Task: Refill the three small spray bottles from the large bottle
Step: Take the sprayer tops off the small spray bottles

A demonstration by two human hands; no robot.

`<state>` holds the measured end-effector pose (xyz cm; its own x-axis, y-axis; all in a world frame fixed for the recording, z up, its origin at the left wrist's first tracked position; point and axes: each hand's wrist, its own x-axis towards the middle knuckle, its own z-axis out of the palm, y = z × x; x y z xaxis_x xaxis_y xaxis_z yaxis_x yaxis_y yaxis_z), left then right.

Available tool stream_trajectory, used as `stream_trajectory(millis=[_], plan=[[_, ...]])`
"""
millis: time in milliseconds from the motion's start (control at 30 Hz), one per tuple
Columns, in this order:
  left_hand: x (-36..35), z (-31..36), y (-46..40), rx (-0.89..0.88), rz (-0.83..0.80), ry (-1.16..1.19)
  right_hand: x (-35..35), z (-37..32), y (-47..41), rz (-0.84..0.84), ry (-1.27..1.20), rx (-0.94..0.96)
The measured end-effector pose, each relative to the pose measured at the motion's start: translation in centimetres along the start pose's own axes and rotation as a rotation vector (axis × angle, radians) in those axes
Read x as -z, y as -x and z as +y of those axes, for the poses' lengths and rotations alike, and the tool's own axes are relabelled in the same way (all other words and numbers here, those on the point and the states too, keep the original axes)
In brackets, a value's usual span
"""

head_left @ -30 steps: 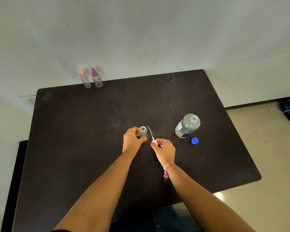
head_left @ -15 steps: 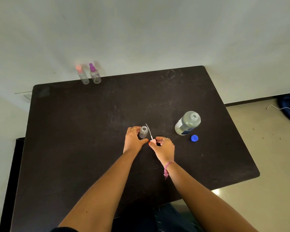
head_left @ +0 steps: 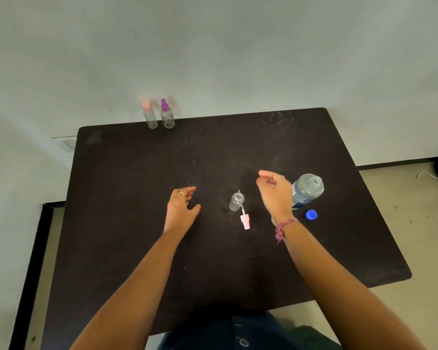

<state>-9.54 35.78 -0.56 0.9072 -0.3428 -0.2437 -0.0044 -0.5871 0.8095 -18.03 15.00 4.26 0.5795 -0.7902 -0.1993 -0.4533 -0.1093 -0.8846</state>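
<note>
Standing uncapped: clear small bottle (head_left: 236, 202) | pink sprayer (head_left: 245, 221) lying beside | both hands loose, empty

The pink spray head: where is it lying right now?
In the head view, the pink spray head lies on the black table just in front of the open small bottle, between the two hands and held by neither.

The dark matte bench (head_left: 127, 198) bears two capped clear spray bottles (head_left: 158, 116) (far edge), an open small clear bottle (head_left: 236, 202), its pink sprayer (head_left: 245, 220), a large uncapped bottle (head_left: 307, 190) and a blue cap (head_left: 311, 214).
</note>
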Motion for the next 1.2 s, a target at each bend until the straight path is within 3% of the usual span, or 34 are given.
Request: stream_trajectory(millis=[200,533,833,1200], plan=[[4.6,-1.0,-1.5,0.007,0.12,0.067,-4.3,-6.8,-3.4,-0.136,0.091,0.24],[10.6,-0.6,-6.3,-0.069,0.232,0.158,-15.3,-12.5,-8.2,-0.333,0.258,0.422],[12.9,-1.2,-9.7,-0.059,0.232,0.143,-23.0,-15.5,-12.4,-0.417,0.467,0.499],[12.7,-2.2,-10.7,-0.023,0.213,0.145,-26.5,-16.4,-14.5,-0.487,0.716,0.57]])
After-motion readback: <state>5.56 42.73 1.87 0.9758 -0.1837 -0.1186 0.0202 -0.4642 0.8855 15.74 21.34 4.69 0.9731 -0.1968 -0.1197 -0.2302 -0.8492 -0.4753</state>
